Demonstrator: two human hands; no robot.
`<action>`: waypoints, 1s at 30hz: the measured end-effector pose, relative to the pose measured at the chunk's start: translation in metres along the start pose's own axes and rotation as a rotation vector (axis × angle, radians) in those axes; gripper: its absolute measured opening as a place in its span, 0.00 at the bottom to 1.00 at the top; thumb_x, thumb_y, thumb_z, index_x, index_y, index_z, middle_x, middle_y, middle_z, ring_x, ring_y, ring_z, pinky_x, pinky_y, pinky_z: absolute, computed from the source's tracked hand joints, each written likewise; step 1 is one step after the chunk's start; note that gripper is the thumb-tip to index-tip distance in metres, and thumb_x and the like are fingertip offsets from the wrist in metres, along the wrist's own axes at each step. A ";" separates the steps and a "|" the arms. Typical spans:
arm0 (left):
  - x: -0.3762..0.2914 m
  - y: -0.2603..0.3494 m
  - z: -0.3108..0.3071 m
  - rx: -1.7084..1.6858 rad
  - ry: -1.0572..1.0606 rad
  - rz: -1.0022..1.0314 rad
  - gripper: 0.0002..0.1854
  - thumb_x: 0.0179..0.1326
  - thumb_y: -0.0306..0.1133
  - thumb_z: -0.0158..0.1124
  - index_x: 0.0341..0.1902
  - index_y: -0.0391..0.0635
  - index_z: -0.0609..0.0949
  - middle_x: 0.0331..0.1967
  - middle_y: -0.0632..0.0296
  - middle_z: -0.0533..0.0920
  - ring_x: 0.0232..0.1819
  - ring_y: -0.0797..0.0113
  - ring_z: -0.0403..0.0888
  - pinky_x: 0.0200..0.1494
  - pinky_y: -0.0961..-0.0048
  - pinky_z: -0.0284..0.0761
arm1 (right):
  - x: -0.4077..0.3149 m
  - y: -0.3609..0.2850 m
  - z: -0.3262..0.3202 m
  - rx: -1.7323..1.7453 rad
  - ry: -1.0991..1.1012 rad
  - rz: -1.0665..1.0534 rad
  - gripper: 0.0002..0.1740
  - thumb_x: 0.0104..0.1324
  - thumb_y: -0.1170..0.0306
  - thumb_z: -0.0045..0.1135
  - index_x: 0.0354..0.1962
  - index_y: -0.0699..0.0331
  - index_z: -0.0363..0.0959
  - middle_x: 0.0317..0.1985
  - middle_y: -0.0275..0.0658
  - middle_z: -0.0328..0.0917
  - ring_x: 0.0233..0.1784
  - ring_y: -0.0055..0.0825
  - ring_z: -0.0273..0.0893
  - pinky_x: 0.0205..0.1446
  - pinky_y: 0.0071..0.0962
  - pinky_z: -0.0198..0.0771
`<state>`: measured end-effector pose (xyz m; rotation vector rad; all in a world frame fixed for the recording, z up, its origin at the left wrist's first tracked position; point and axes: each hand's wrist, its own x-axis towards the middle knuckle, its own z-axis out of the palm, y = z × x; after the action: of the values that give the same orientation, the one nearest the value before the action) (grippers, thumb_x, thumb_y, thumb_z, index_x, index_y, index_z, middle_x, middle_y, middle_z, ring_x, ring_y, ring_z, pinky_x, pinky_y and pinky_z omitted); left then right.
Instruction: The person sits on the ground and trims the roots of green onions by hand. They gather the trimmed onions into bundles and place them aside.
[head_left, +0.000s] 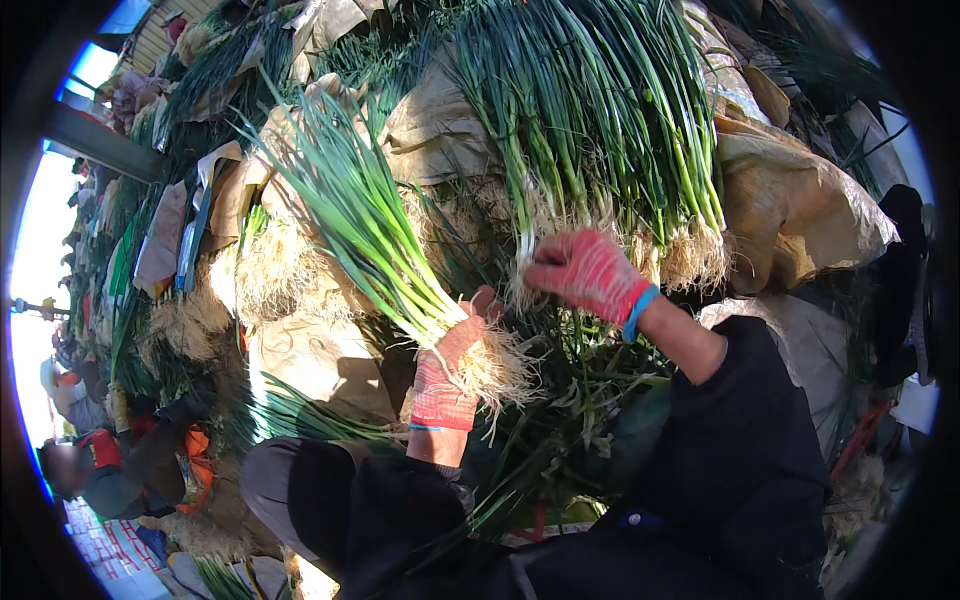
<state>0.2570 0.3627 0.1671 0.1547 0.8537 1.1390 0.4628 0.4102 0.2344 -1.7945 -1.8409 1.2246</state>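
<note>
My left hand (450, 371), in a red and white knitted glove, grips a bunch of green onions (382, 262) near its roots. The leaves point up and to the left, and the pale roots hang to the right of the glove. In a matching glove, my right hand (581, 271) is beside the root ends of a spread of green onions (585, 105) lying ahead. Its fingers are bent close to a white stem at the left of that spread; whether they hold it I cannot tell.
Brown sacking (795, 187) lies right of the spread. More rooted bundles (274, 274) and a sack (322, 360) are on the left. Loose leaves (585, 382) lie below my right hand. Another person (112, 469) is at the lower left, near a metal beam (105, 142) higher up.
</note>
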 end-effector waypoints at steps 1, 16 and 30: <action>0.003 -0.009 -0.002 0.154 0.011 0.024 0.20 0.54 0.25 0.66 0.51 0.39 0.74 0.41 0.57 0.79 0.40 0.62 0.77 0.42 0.66 0.74 | -0.015 -0.002 0.008 -0.056 -0.051 -0.061 0.17 0.56 0.57 0.58 0.34 0.63 0.78 0.29 0.49 0.79 0.33 0.45 0.77 0.41 0.36 0.71; -0.031 -0.046 0.007 0.416 0.118 -0.064 0.14 0.55 0.26 0.65 0.46 0.36 0.78 0.37 0.57 0.82 0.39 0.63 0.81 0.41 0.68 0.79 | -0.003 0.032 0.043 0.467 -0.120 0.077 0.17 0.57 0.60 0.64 0.25 0.68 0.76 0.18 0.38 0.77 0.18 0.22 0.77 0.23 0.23 0.71; -0.036 -0.049 -0.005 0.107 0.075 -0.096 0.17 0.61 0.31 0.57 0.52 0.36 0.75 0.42 0.57 0.81 0.43 0.62 0.79 0.48 0.64 0.76 | -0.012 0.073 0.042 0.569 -0.241 0.141 0.15 0.58 0.62 0.59 0.31 0.67 0.78 0.25 0.38 0.80 0.22 0.26 0.78 0.30 0.26 0.74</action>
<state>0.2843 0.3089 0.1569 0.1583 0.9793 1.0151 0.4836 0.3741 0.1601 -1.5177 -1.2883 1.8567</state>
